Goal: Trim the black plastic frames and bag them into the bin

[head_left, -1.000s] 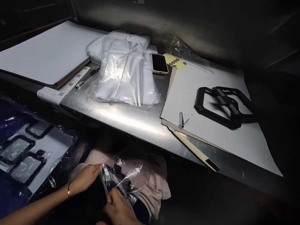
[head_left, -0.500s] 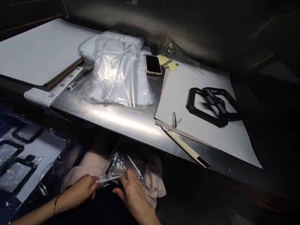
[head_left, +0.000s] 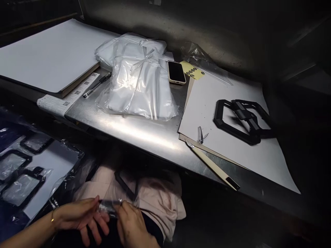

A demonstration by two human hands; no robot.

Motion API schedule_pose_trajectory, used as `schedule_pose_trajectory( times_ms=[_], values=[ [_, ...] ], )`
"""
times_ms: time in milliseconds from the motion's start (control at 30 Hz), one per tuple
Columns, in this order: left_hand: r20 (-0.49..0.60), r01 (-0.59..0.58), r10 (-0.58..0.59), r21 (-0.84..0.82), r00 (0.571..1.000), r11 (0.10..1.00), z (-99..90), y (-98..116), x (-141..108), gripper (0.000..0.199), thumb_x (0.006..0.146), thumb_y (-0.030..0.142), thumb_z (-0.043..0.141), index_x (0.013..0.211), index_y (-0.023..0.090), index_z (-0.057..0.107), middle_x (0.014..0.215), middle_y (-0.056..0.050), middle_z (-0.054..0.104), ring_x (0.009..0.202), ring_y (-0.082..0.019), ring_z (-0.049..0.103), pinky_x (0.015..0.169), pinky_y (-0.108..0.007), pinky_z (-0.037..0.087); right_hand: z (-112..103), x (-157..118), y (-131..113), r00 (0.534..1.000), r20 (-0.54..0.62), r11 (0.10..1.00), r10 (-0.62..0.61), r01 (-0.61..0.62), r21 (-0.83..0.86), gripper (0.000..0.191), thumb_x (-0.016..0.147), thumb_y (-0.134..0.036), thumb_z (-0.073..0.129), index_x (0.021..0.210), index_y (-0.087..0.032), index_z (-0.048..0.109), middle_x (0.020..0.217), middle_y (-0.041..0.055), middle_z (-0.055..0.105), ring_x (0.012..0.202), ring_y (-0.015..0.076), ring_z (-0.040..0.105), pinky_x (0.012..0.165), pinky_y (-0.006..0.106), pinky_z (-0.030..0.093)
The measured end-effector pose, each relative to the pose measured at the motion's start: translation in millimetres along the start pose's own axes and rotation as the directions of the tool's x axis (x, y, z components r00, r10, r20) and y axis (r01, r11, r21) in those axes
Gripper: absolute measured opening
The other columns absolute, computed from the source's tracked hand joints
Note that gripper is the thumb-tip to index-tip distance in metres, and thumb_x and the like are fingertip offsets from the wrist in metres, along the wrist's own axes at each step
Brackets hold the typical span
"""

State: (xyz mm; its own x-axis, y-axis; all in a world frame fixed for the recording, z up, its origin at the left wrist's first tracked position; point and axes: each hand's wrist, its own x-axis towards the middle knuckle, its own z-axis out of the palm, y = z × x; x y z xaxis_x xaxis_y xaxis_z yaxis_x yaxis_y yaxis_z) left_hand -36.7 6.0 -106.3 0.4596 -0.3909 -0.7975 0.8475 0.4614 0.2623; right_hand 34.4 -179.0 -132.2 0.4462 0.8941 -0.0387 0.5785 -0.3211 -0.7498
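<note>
A clear plastic bag (head_left: 110, 201) with a black frame part (head_left: 126, 186) in it lies over pink cloth at the bottom centre. My right hand (head_left: 130, 220) is closed on the bag's near edge. My left hand (head_left: 86, 218) is beside the bag's left side, palm turned inward and fingers spread, holding nothing. On the metal table above, a stack of clear bags tied with a ribbon (head_left: 141, 82) rests near the middle. Black octagonal frames (head_left: 239, 119) lie on white board (head_left: 204, 103) at the right.
A cream-handled knife (head_left: 213, 165) lies at the table's front edge, near nail clippers (head_left: 201, 135). Behind are a phone (head_left: 176, 72) and a yellow sticker sheet (head_left: 192, 70). A pen (head_left: 97, 84) and white board stack (head_left: 51, 55) are left. Bagged frames (head_left: 22, 187) lie lower left.
My left hand has let go of the bag and opened. My right hand has moved left and down with the bag, which has turned. The view has shifted slightly.
</note>
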Motion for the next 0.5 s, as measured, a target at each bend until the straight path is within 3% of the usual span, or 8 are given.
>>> schedule_pose_trajectory(
  times_ms=[100, 267, 333, 400, 500],
  values=[
    [-0.115, 0.008, -0.034, -0.221, 0.993, 0.975, -18.7, -4.6, 27.1, 0.065, 0.061, 0.073, 0.035, 0.082, 0.015, 0.055, 0.077, -0.006, 0.064, 0.065, -0.018, 0.062, 0.053, -0.027, 0.045, 25.2, -2.1, -6.6, 1.0, -0.015, 0.994, -0.012, 0.014, 0.105, 0.015, 0.07, -0.019, 0.053, 0.083, -0.028, 0.055, 0.076, -0.0017, 0.053, 0.07, 0.0139, 0.054, 0.057, 0.021, 0.045],
    [-0.271, -0.134, 0.041, -0.333, 0.962, 0.933, -21.5, 1.9, 74.7, 0.026, 0.081, 0.034, 0.044, 0.091, 0.012, 0.053, 0.084, -0.003, 0.06, 0.068, -0.011, 0.057, 0.062, -0.029, 0.048, 28.6, -7.2, -2.6, 0.993, -0.114, 0.954, 0.013, 0.022, 0.299, 0.008, 0.068, -0.023, 0.056, 0.073, -0.029, 0.06, 0.064, -0.0037, 0.052, 0.062, 0.0121, 0.051, 0.058, 0.025, 0.041],
    [-0.295, -0.209, 0.108, -0.335, 0.949, 0.919, -18.1, 2.5, 75.1, 0.023, 0.081, 0.03, 0.045, 0.095, 0.013, 0.053, 0.089, -0.003, 0.058, 0.071, -0.012, 0.057, 0.062, -0.029, 0.049, 20.7, -14.1, 7.9, 0.979, -0.188, 0.925, 0.08, -0.003, 0.38, 0.014, 0.07, -0.022, 0.055, 0.077, -0.031, 0.062, 0.07, -0.0018, 0.056, 0.071, 0.0156, 0.053, 0.068, 0.032, 0.039],
    [-0.278, -0.254, 0.164, -0.327, 0.947, 0.911, -13.7, 0.0, 66.0, 0.022, 0.081, 0.029, 0.046, 0.094, 0.013, 0.053, 0.088, -0.003, 0.058, 0.071, -0.012, 0.057, 0.061, -0.029, 0.049, 13.4, -19.8, 21.6, 0.943, -0.249, 0.867, 0.218, -0.07, 0.494, 0.014, 0.074, -0.023, 0.051, 0.078, -0.028, 0.063, 0.087, 0.0023, 0.057, 0.085, 0.0198, 0.052, 0.074, 0.037, 0.038],
    [-0.199, -0.283, 0.231, -0.292, 0.952, 0.914, -2.5, -7.0, 46.8, 0.019, 0.081, 0.028, 0.046, 0.083, 0.012, 0.055, 0.073, 0.001, 0.058, 0.058, -0.008, 0.054, 0.054, -0.024, 0.047, 10.9, -14.2, 39.6, 0.86, -0.209, 0.66, 0.467, -0.182, 0.729, 0.015, 0.079, -0.029, 0.05, 0.077, -0.018, 0.059, 0.096, 0.005, 0.054, 0.085, 0.0178, 0.053, 0.068, 0.034, 0.043]
  ],
)
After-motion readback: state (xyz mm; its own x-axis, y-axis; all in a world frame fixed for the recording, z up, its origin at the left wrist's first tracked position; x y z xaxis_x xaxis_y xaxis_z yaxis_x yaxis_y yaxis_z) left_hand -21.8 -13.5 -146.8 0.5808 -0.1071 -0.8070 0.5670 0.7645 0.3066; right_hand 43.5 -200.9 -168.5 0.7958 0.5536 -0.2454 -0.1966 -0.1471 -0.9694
